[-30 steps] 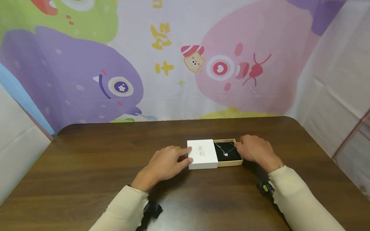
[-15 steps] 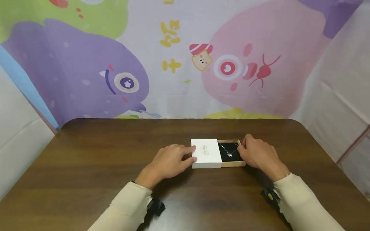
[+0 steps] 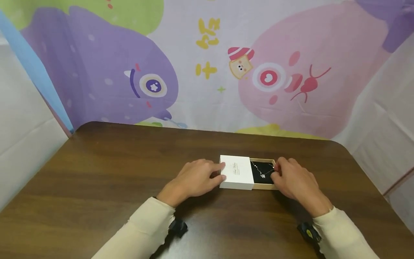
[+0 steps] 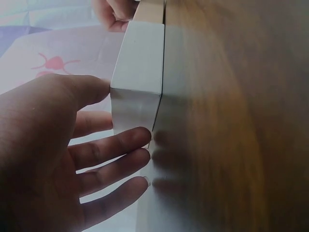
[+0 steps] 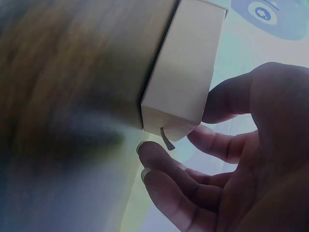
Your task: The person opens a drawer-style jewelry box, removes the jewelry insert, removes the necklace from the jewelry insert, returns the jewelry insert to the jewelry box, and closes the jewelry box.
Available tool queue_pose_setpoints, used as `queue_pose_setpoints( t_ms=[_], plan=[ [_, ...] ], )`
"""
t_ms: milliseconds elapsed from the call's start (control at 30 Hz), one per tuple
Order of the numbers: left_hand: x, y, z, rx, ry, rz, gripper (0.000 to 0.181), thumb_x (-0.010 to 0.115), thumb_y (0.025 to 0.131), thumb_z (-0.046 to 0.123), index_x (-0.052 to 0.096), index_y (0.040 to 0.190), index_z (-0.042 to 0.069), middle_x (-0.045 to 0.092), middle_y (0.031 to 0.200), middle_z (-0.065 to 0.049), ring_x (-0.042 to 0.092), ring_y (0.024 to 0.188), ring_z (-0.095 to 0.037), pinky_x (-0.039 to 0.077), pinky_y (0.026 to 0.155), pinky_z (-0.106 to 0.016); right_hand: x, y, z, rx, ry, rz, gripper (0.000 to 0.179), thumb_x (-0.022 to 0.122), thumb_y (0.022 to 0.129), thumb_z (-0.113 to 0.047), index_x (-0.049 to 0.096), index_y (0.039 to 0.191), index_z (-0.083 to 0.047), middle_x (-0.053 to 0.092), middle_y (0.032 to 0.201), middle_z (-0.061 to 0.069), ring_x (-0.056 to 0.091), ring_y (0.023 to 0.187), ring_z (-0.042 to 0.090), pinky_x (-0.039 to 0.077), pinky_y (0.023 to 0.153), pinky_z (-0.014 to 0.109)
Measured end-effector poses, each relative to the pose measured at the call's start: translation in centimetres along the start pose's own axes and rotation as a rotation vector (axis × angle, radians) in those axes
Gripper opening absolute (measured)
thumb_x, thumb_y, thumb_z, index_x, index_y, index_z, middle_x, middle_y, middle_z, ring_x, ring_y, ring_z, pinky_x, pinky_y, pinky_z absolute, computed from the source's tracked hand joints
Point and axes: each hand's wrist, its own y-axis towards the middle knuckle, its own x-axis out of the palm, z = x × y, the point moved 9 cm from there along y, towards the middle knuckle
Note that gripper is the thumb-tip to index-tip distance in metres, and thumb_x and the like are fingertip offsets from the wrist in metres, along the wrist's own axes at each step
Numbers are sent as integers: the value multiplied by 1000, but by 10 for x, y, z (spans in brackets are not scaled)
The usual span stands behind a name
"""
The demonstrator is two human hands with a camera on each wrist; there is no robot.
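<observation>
Brown table (image 3: 129, 154) beneath, left grip (image 3: 195, 178) loose against cover (image 3: 238, 172), tray (image 3: 263, 186) in right grip's (image 3: 295, 180) pinch.

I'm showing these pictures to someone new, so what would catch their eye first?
Probably the huge pink and purple cartoon creatures on the backdrop behind the brown table. Next, the white box cover on the table, its tray partly out on the right, showing a silvery necklace on a black pad. The left hand is at the cover's end, the right hand at the tray's.
</observation>
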Motion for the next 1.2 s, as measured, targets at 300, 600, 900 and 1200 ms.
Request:
queue_pose_setpoints(
  t_ms=[300, 600, 900, 1200],
  plan=[
    [-4, -1, 1, 6, 21, 1, 51, 60, 99, 46, 59, 143, 21, 70, 122, 2, 64, 107, -18, 52, 78, -41, 0, -1, 1, 13, 23, 4, 14, 53, 91, -25, 58, 99, -14, 56, 99, 9, 53, 77, 26, 43, 62, 46],
    [-15, -2, 4, 8, 29, 19, 50, 61, 98, 46, 59, 142, 22, 71, 116, 3, 64, 103, -17, 52, 75, -40, -4, 1, -2, 3, 30, 14, 15, 53, 91, -25, 59, 101, -14, 55, 96, 7, 53, 80, 25, 42, 61, 44],
    [-10, -4, -1, -11, 13, 10, 48, 62, 98, 44, 60, 142, 23, 71, 116, 4, 64, 104, -18, 52, 76, -42, 4, 5, -4, -8, 5, -21, 28, 56, 90, -28, 64, 112, -12, 61, 108, 10, 58, 86, 29, 47, 67, 53],
    [0, 3, 1, -5, 15, 9, 48, 63, 98, 44, 60, 141, 23, 72, 112, 5, 64, 97, -15, 51, 73, -38, 7, 6, 2, -15, -31, -65, 38, 60, 90, -34, 66, 117, -8, 63, 112, 12, 60, 88, 30, 48, 68, 54]
  ],
)
